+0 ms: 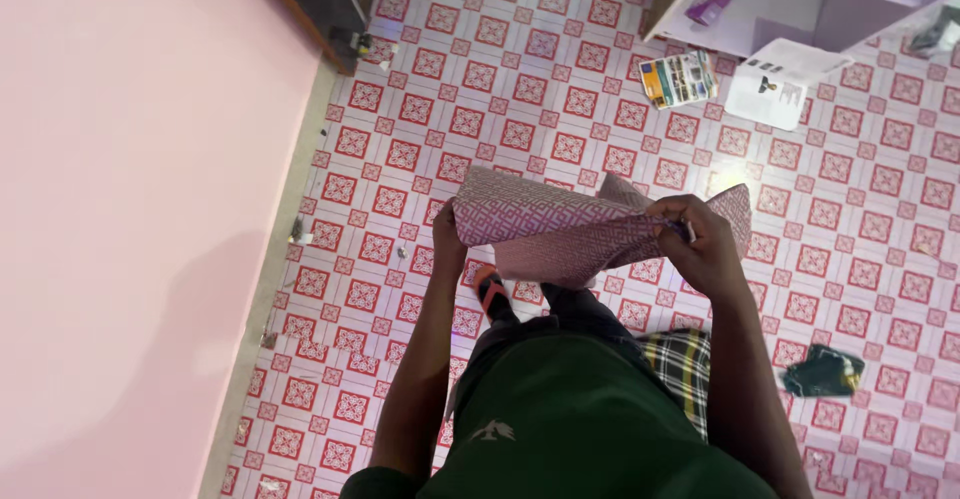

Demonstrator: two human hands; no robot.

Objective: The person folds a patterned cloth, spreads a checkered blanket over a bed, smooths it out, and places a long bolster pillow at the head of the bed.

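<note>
While standing over the red-patterned tile floor [560,79], we are holding a soft, light purple patterned cloth [560,229] aloft, left hand [447,234] and right hand [700,244] closed on opposite edges, where it grips best

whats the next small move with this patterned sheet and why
Probably bring the right hand toward the left hand so the edges meet. The patterned sheet is curled and half doubled over between both hands, with a loose corner sticking out on the right. It hangs in the air above the tiled floor, so lining up the edges first seems wise.
</note>
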